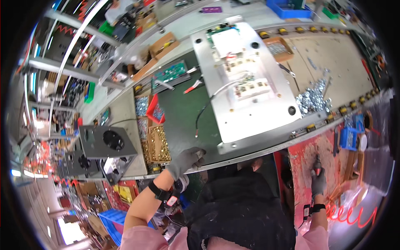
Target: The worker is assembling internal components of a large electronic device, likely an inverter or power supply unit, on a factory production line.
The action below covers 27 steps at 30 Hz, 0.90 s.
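My left hand point(186, 162), in a grey glove, is at the front edge of the green work mat point(179, 104). Its fingers are loosely bent with a gap between them, and nothing shows in them. Off to the right, over a worn red surface point(306, 156), my gloved right hand point(318, 184) is closed around a slim dark tool with a red part point(318, 171); its exact kind is too small to tell. Ahead of me lies a large pale metal plate point(254, 118) bearing a green circuit board, white blocks and cables. A black cable point(197, 125) hangs off its left side onto the mat.
Left of the mat are a box of brass-coloured fasteners point(158, 143) and a red tray point(155, 109). A green circuit board point(170, 72) lies farther back. Silver hardware point(312, 98) is heaped right of the plate. A grey housing with a round opening point(108, 141) stands left.
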{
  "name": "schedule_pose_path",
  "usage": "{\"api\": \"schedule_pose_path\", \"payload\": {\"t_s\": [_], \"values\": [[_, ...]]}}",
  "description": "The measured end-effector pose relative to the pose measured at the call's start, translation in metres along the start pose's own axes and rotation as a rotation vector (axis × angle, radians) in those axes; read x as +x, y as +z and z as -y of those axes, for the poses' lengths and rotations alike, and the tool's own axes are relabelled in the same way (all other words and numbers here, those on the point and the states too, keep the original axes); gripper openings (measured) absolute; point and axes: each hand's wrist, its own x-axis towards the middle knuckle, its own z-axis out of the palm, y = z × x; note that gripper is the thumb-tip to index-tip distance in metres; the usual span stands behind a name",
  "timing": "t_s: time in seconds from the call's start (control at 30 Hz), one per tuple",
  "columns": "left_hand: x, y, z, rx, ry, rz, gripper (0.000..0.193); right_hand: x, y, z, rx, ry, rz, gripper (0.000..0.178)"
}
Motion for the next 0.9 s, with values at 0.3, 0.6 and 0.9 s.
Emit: {"api": "schedule_pose_path", "payload": {"t_s": [0.3, 0.6, 0.9], "values": [[0.088, -0.108, -0.029, 0.094, 0.29, -0.405, 0.035, -0.011, -0.049, 0.164, 0.41, -0.423, -0.352, 0.059], [0.217, -0.248, -0.063, -1.004, 0.247, -0.47, 0.03, -0.121, -0.113, 0.373, 1.639, -0.137, -0.081, 0.063], [0.224, -0.308, -0.052, -0.967, 0.249, -0.542, 0.019, -0.053, -0.201, 0.314, 1.027, -0.176, 0.205, 0.058]]}}
